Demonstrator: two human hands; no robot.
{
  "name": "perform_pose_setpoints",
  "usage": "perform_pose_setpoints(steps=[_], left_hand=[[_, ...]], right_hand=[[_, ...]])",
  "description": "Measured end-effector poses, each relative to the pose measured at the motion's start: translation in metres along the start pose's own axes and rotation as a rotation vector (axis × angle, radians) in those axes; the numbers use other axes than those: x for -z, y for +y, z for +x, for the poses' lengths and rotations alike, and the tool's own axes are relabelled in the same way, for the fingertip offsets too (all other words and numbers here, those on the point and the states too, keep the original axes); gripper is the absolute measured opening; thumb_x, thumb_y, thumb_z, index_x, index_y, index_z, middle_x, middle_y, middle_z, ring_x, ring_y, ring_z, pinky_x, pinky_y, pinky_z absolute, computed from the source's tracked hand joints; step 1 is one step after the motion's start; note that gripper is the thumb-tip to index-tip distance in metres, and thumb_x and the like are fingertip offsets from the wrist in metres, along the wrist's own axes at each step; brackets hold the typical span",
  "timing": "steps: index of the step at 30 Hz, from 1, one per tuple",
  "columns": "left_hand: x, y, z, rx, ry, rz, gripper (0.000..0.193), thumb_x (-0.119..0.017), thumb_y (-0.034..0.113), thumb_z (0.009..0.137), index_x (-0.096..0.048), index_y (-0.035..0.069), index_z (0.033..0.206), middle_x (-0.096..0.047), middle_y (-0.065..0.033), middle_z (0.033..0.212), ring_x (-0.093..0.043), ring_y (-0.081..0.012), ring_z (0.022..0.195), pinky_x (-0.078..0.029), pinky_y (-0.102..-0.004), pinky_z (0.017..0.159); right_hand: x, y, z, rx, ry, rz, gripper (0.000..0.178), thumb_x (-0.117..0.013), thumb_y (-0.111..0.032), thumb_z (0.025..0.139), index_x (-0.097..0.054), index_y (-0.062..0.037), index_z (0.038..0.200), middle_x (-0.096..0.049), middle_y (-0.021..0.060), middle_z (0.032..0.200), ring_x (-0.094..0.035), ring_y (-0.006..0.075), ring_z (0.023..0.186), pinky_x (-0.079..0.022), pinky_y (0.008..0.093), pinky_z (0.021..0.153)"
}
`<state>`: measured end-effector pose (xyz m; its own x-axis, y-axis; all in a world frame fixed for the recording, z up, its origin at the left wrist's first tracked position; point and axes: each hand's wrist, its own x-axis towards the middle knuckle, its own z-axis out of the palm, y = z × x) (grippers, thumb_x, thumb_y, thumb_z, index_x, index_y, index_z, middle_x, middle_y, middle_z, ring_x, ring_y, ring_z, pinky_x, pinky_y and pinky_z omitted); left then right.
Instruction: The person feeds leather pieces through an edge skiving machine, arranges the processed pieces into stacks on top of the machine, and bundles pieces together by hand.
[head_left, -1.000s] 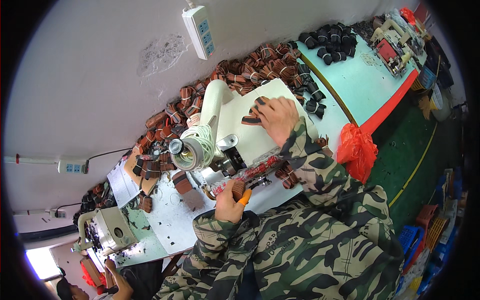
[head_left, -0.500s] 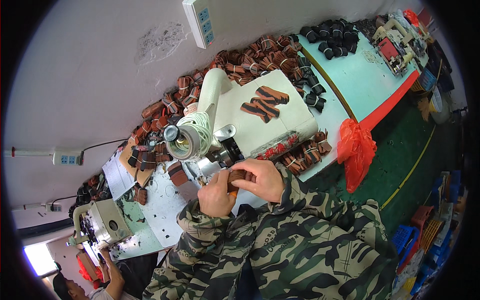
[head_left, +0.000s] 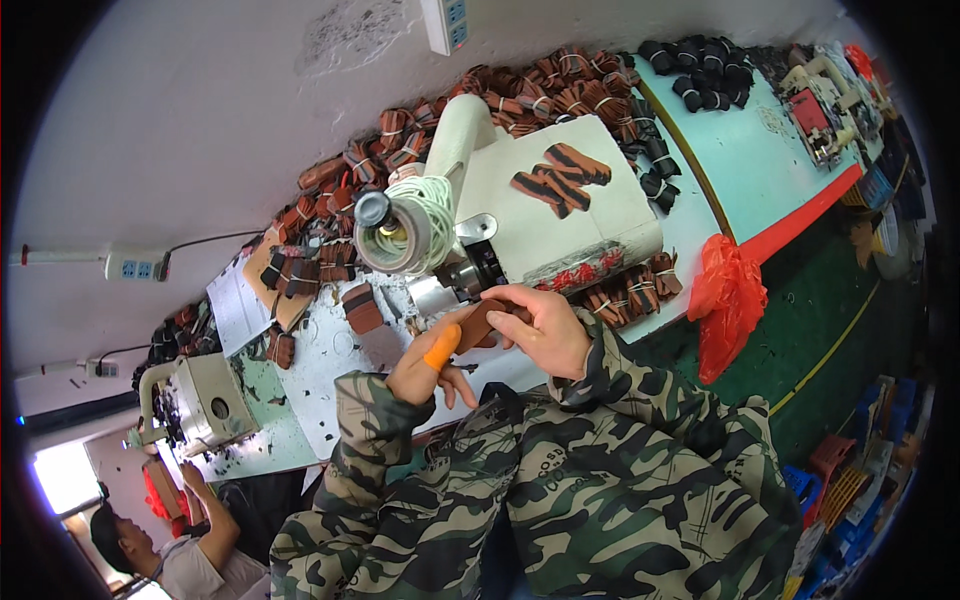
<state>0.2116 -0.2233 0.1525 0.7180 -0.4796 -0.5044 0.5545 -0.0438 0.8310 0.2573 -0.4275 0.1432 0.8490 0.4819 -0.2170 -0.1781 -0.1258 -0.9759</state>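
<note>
My right hand (head_left: pixel 545 332) grips a small stack of brown leather strips (head_left: pixel 482 322), fingers along its far edge. From the other side my left hand (head_left: pixel 412 372), an orange finger cot (head_left: pixel 441 347) on its thumb, pinches the left end of the stack. The lower fingers of that hand hang loose, and those behind the stack are partly hidden. Just beyond both hands stands a cream-coloured machine (head_left: pixel 625 235) with a metal roller part (head_left: pixel 432 294) at its near left corner. Loose brown strips with black bands (head_left: pixel 562 180) lie on its flat top.
Tied brown bundles (head_left: pixel 395 128) pile along the wall; black bundles (head_left: pixel 700 72) sit farther right. Left of my hands lies a brown stack (head_left: pixel 362 308) on the white table (head_left: pixel 310 375). A red plastic bag (head_left: pixel 722 300) hangs at the table edge. Another person (head_left: pixel 205 560) works at lower left.
My left hand has turned and loosened, bringing its orange-covered thumb into sight. The leather stack has tilted to show a flat brown face. The whole view has shifted slightly.
</note>
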Motion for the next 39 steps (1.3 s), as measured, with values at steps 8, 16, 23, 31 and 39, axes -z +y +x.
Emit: perform_pose_setpoints(steps=[8,16,23,31,39], left_hand=[[-0.016,-0.028,0.014,-0.181,0.410,-0.134,0.043,-0.029,0.033,0.100,-0.044,0.003,0.127,-0.062,-0.0190,0.102,-0.061,-0.0251,0.045,-0.036,-0.0223,0.030],[0.024,0.006,0.005,0.126,0.080,-0.288,0.047,-0.036,0.035,0.098,-0.041,-0.001,0.127,-0.065,-0.0238,0.088,-0.059,-0.0250,0.040,-0.037,-0.0230,0.028],[0.061,0.015,0.016,0.353,0.103,0.086,0.037,-0.041,0.024,0.095,-0.059,-0.008,0.104,-0.065,-0.0193,0.069,-0.057,-0.0181,0.038,-0.037,-0.0247,0.025],[0.082,0.025,0.029,0.277,0.125,0.116,0.031,-0.042,0.020,0.094,-0.055,-0.005,0.106,-0.065,-0.0183,0.072,-0.057,-0.0186,0.039,-0.035,-0.0246,0.023],[0.058,0.036,0.024,0.220,0.363,-0.096,0.034,-0.044,0.025,0.094,-0.051,0.001,0.118,-0.066,-0.0167,0.072,-0.050,-0.0157,0.032,-0.034,-0.0244,0.024]], right_hand=[[-0.017,0.019,0.011,0.396,0.191,-0.450,0.025,-0.060,-0.009,0.082,-0.057,0.0005,0.105,-0.064,0.0136,0.087,-0.062,0.0222,0.065,-0.048,0.0305,0.060],[-0.008,0.006,0.026,-0.251,-0.095,0.108,0.017,-0.063,-0.014,0.085,-0.060,0.0034,0.087,-0.062,0.0081,0.066,-0.059,0.0104,0.054,-0.045,0.0237,0.049],[-0.009,0.006,0.039,-0.151,-0.263,-0.290,0.018,-0.060,-0.014,0.086,-0.063,0.0033,0.084,-0.063,0.0066,0.064,-0.057,0.0089,0.047,-0.044,0.0231,0.044],[0.013,0.000,0.051,0.057,-0.063,-0.472,0.016,-0.063,-0.012,0.081,-0.063,0.0034,0.085,-0.065,0.0123,0.069,-0.062,0.0177,0.055,-0.049,0.0295,0.054],[0.031,-0.007,0.057,0.104,-0.229,-0.532,0.012,-0.060,-0.008,0.078,-0.064,-0.0006,0.086,-0.065,0.0144,0.076,-0.065,0.0253,0.068,-0.049,0.0321,0.064]])
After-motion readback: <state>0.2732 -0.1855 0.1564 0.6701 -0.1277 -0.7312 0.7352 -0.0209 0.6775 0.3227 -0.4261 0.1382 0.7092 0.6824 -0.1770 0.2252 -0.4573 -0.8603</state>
